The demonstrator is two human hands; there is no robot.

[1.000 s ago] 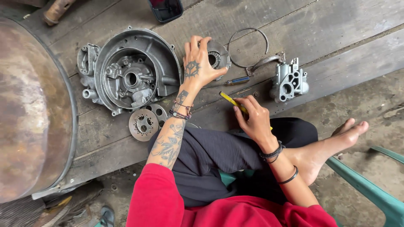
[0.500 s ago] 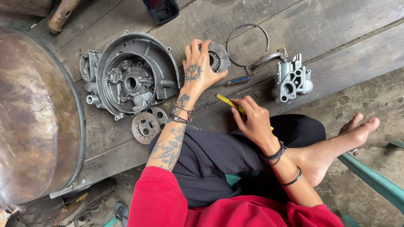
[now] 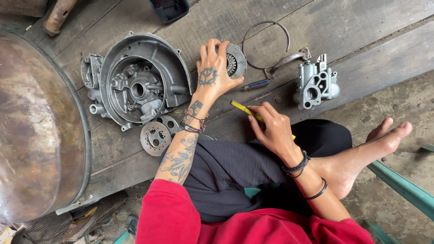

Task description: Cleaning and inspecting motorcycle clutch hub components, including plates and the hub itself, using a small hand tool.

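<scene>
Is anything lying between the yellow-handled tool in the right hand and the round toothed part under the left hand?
Nothing visible lies between them. The right hand holds the yellow-handled tool just below the left hand, which rests on the round toothed part. Only bare wooden planks separate them; the blue-handled screwdriver lies off to the side.

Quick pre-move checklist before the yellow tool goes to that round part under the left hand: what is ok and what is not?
1. Left hand on the round toothed part: ok, fingers and palm cover its left side on the wooden boards.
2. Right hand gripping the yellow-handled tool: ok, held like a pen.
3. Tool tip on the part: not ok, it sits apart, near the knee.
4. Kind of tool tip: cannot tell, too small.
5. Path between tool and part: ok, only the blue-handled screwdriver lies beside it.
6. Loose pieces out of the way: ok, wire ring, carburettor and engine casing lie apart.
</scene>
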